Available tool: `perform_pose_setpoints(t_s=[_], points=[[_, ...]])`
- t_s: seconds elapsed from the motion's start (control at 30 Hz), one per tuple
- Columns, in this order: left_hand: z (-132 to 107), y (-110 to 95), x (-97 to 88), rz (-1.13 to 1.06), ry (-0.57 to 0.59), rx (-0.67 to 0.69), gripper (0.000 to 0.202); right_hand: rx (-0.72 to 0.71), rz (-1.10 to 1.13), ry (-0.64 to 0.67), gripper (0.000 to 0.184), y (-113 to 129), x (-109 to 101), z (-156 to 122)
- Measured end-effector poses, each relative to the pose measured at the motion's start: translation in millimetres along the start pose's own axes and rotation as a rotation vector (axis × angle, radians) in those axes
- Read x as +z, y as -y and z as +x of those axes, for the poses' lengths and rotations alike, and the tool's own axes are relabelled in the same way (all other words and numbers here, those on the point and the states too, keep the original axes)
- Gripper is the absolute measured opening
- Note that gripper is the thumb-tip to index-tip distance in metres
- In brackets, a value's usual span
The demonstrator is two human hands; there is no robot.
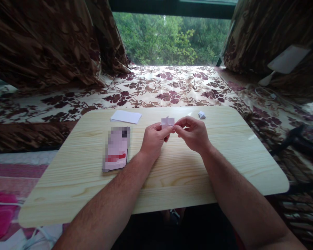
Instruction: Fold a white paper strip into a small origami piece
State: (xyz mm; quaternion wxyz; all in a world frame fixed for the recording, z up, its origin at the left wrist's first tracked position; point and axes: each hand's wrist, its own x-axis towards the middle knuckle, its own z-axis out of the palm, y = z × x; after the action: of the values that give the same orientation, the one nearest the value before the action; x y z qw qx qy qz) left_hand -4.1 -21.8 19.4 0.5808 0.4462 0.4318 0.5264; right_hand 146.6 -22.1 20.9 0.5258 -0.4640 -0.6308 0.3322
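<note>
Above the middle of a light wooden table (198, 180), my left hand (154, 138) and my right hand (193, 133) meet. Both pinch a small folded piece of white paper (167, 121) that sticks up between their fingertips. A phone (117, 148) lies flat on the table just left of my left hand. Farther back on the left rests a small stack of white paper sheets (126, 116). A small folded paper shape (201, 114) sits on the table behind my right hand.
The table stands on a floral-patterned cloth (159, 86) that runs back to a window with green trees (169, 38). Brown patterned curtains (41, 41) hang at both sides. A dark object (297, 139) lies at the right, pink fabric (1, 215) at the lower left.
</note>
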Motion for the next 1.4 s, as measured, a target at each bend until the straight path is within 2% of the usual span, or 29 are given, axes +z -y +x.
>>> perform_pose_setpoints(t_s=[0.27, 0.5, 0.9, 1.4], points=[[-1.6, 2.1, -0.1, 0.077, -0.014, 0.085, 0.026, -0.023, -0.109, 0.047, 0.011, -2.4, 0.4, -0.1], [-1.2, -0.5, 2.2, -0.062, 0.002, -0.041, 0.044, -0.015, -0.122, 0.059, 0.008, -3.5, -0.7, 0.6], [-3.0, 8.1, 5.9, -0.069, -0.016, 0.04, 0.037, -0.025, -0.139, 0.056, 0.01, -2.6, -2.2, 1.9], [-6.0, 14.2, 11.7, -0.051, -0.102, 0.117, 0.035, 0.06, -0.064, 0.032, 0.011, -5.2, 0.9, 0.7]])
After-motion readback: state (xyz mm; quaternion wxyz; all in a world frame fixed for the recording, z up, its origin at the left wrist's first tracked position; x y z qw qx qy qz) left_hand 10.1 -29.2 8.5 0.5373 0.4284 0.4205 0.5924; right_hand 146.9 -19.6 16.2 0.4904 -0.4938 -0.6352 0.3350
